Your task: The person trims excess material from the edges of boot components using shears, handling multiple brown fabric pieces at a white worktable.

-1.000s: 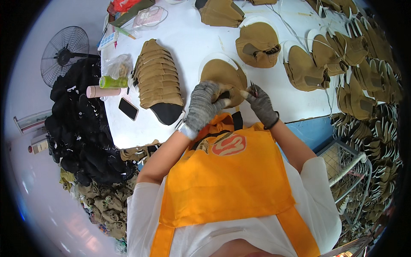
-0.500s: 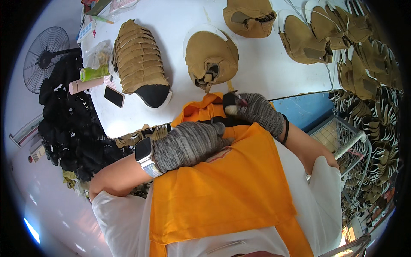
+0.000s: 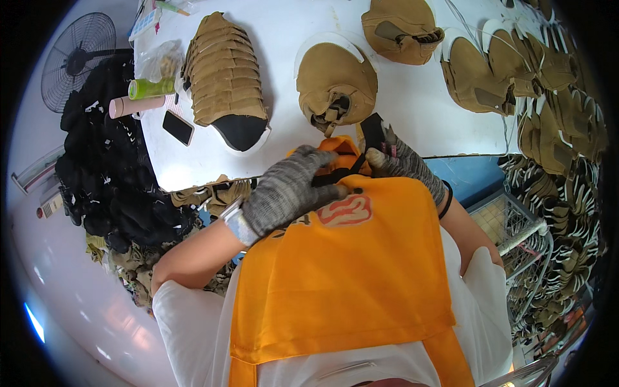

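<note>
Both hands wear grey knitted gloves and are at the front of the orange apron (image 3: 342, 271). My left hand (image 3: 287, 187) has thumb and fingers apart beside a bunched orange fold (image 3: 343, 146) with black material in it. My right hand (image 3: 406, 162) is closed on a small black flat piece (image 3: 372, 133), whose exact kind I cannot make out; it sticks up toward the table. Just beyond the hands, a brown shoe upper (image 3: 336, 84) with a white rim lies on the white table.
On the white table (image 3: 284, 71) lie a stack of brown uppers (image 3: 222, 77), another upper (image 3: 401, 32), a phone (image 3: 178, 128), a green bottle (image 3: 151, 88) and a pink bottle (image 3: 137, 106). More uppers (image 3: 477, 77) pile up right. A wire cart (image 3: 509, 219) stands at right, a fan (image 3: 77, 61) at left.
My left hand has turned and its thumb and fingers have spread. My right hand has moved right and slightly down, with the black piece now showing upright. The view has shifted slightly.
</note>
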Motion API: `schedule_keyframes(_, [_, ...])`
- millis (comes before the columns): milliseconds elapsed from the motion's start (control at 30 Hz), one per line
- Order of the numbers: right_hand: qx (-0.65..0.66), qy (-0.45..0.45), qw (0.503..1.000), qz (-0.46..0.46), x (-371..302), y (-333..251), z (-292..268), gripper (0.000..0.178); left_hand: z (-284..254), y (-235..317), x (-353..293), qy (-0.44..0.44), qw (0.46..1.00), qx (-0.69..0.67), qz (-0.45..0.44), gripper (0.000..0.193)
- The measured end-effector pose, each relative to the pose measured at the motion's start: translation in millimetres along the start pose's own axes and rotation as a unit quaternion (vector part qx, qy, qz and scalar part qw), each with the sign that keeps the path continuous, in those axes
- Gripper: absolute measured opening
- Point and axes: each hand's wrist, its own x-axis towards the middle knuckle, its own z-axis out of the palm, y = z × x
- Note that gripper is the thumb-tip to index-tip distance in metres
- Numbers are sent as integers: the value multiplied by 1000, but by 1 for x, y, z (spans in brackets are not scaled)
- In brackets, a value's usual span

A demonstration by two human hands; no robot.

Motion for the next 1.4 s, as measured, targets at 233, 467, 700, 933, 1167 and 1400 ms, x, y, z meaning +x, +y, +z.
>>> schedule_keyframes(233, [-210,14,974,85,-6,-25,7,52,2,-1,18,-144,986,-54,-70,49])
schedule_keyframes(467, [-567,193,781,-178,-4,-48,18,49,-7,-40,33,-194,957,-214,-24,32])
schedule_keyframes(700, [-615,154,760,-145,0,-43,23,28,-20,-2,37,-237,967,94,8,38])
schedule_keyframes(933, [-496,-50,866,-36,-1,-40,9,26,-5,-23,40,-191,981,26,7,42])
schedule_keyframes(1167, [-575,-72,788,-210,8,-30,-9,18,10,-44,34,-107,984,-141,-3,45])
schedule_keyframes(1400, [-592,-32,774,-223,16,-18,-5,20,12,-49,36,-99,978,-183,-23,43])
